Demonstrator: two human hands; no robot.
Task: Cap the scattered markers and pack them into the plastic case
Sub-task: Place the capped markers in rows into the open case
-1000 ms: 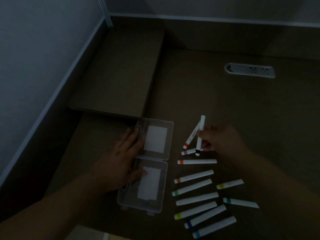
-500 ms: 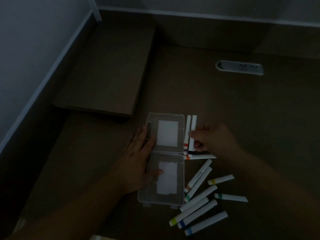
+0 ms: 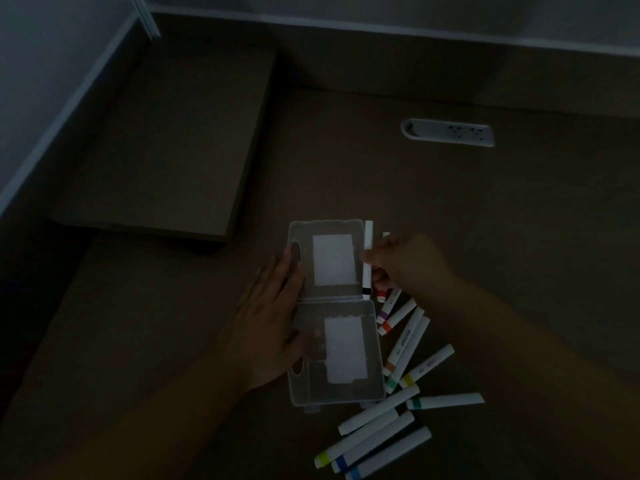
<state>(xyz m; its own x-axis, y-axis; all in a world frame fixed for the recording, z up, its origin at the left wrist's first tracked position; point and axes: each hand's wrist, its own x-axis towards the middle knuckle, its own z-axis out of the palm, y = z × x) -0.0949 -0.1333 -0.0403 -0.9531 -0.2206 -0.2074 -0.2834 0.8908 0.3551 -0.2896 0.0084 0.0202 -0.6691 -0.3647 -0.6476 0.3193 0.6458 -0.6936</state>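
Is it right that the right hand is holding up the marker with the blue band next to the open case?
Not quite. In the head view, the right hand pinches the marker with the black band, not a blue one, beside the open case. The blue-banded markers lie on the table.

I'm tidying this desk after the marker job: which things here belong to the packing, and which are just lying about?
Part of the job:
case, open, left hand resting on it
black-banded marker and red-banded marker, held in right hand
loose markers beside the case

Lying about:
socket strip
raised board
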